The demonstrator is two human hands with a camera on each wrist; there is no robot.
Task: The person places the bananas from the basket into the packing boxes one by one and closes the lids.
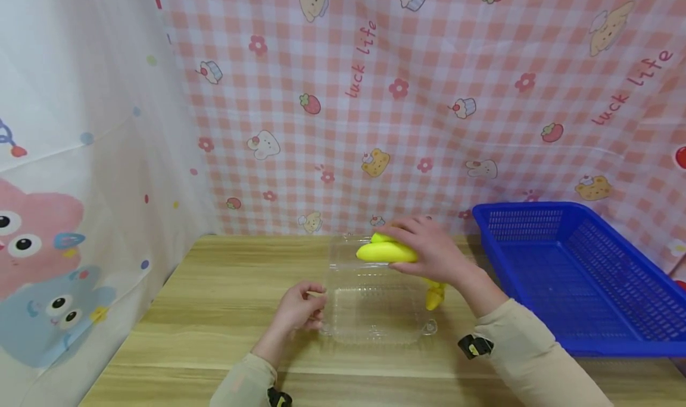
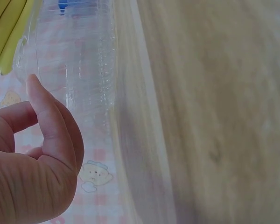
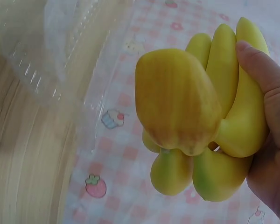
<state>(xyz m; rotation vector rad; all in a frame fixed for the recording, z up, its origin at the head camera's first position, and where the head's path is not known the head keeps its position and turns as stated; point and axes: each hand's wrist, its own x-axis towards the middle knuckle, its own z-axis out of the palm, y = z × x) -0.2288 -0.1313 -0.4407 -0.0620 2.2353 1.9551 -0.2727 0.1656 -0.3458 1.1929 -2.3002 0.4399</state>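
Observation:
A clear plastic clamshell box [image 1: 375, 320] sits on the wooden table [image 1: 225, 311] with its lid [image 1: 343, 255] folded back. Beside the box's left edge is my left hand [image 1: 301, 305], its fingers bent loosely and fingertips close to the plastic. In the left wrist view a fingertip [image 2: 32, 84] reaches the plastic's edge; whether it presses there I cannot tell. My right hand [image 1: 431, 246] grips a bunch of yellow bananas [image 1: 387, 252] above the lid. In the right wrist view the bunch's thick stem end [image 3: 175, 100] faces the camera, and the thumb lies along one banana [image 3: 247, 107].
On the right stands a blue plastic basket [image 1: 552, 282] with perforated sides, near the right forearm. A pink checked curtain [image 1: 343, 127] hangs behind the table, and a white patterned one [image 1: 123, 174] hangs at the left.

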